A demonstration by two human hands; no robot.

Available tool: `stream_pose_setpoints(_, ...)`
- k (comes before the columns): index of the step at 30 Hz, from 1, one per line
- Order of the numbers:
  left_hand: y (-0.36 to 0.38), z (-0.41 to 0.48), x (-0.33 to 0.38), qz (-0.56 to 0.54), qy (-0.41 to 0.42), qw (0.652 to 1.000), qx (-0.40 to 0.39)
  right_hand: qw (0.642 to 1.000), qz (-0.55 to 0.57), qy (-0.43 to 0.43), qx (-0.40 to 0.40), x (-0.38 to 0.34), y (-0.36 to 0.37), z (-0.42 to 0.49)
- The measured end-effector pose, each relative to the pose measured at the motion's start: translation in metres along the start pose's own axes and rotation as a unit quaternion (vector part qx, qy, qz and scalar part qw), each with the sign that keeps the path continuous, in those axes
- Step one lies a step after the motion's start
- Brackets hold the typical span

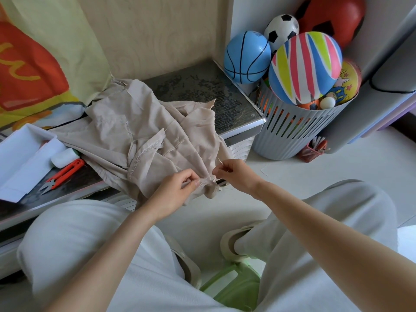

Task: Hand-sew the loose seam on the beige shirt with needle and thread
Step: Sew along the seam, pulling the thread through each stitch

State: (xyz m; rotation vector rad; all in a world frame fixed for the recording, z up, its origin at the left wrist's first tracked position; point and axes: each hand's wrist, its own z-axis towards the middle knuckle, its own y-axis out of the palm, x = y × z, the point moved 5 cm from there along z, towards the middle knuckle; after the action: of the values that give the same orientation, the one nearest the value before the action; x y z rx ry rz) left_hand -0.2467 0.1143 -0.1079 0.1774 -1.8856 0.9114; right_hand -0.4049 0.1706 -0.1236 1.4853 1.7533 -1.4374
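Note:
The beige shirt lies crumpled on the dark low table, its lower edge hanging over the front. My left hand pinches a fold of that hanging edge. Just to the right, my right hand pinches a thin needle whose tip points up and away from the cloth. A short bit of thread shows between the fabric and my right fingers; it is too fine to follow further.
Orange thread snips lie on the table at the left, next to a white spool and an open white box. A grey slatted basket full of balls stands on the floor at the right. A green stool sits between my legs.

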Motion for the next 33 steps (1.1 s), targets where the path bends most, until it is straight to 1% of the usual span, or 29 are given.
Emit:
stream_pose_setpoints(7, -0.007, 0.0, -0.002, -0.019, 0.001, 0.999, 0.03, 0.995, -0.051, 0.047, 0.071, 0.011, -0.012, 0.005)
stream_pose_setpoints(11, -0.007, 0.0, 0.0, -0.033, 0.003, 0.999, 0.031, 0.986, -0.074, 0.102, 0.112, 0.024, -0.017, 0.003)
stream_pose_setpoints(14, -0.007, 0.0, 0.001, -0.041, 0.005, 0.999, 0.031, 0.976, -0.112, 0.151, 0.113, 0.037, -0.017, 0.0)
stream_pose_setpoints(16, -0.006, 0.0, 0.003, -0.05, 0.007, 0.998, 0.028, 0.969, -0.153, 0.169, 0.095, 0.044, -0.014, -0.002)
stream_pose_setpoints(18, -0.006, 0.0, 0.004, -0.052, 0.008, 0.998, 0.023, 0.97, -0.169, 0.148, 0.089, 0.045, -0.011, -0.003)
stream_pose_setpoints(19, -0.005, 0.0, 0.004, -0.052, 0.009, 0.998, 0.018, 0.976, -0.153, 0.121, 0.098, 0.042, -0.01, -0.003)
stream_pose_setpoints(21, -0.004, 0.0, 0.003, -0.051, 0.01, 0.999, 0.008, 0.988, -0.085, 0.044, 0.119, 0.028, -0.01, -0.004)
stream_pose_setpoints(22, -0.004, 0.0, 0.002, -0.051, 0.01, 0.999, 0.003, 0.992, -0.06, 0.01, 0.11, 0.02, -0.009, -0.004)
stream_pose_setpoints(24, -0.003, 0.001, 0.001, -0.053, 0.008, 0.999, -0.005, 0.998, -0.032, -0.037, 0.04, 0.005, -0.002, -0.003)
stream_pose_setpoints(26, -0.002, 0.001, 0.001, -0.052, 0.007, 0.999, -0.011, 0.998, -0.03, -0.048, -0.043, -0.001, 0.008, -0.001)
stream_pose_setpoints(28, -0.001, 0.002, 0.002, -0.054, 0.009, 0.998, -0.016, 0.994, -0.038, -0.038, -0.092, -0.001, 0.014, -0.001)
stream_pose_setpoints(30, -0.001, 0.003, 0.003, -0.05, 0.011, 0.999, -0.02, 0.993, -0.033, -0.029, -0.109, 0.001, 0.016, -0.001)
stream_pose_setpoints(33, -0.002, 0.001, 0.002, -0.037, 0.018, 0.999, -0.023, 0.995, 0.006, -0.015, -0.097, 0.002, 0.014, -0.002)
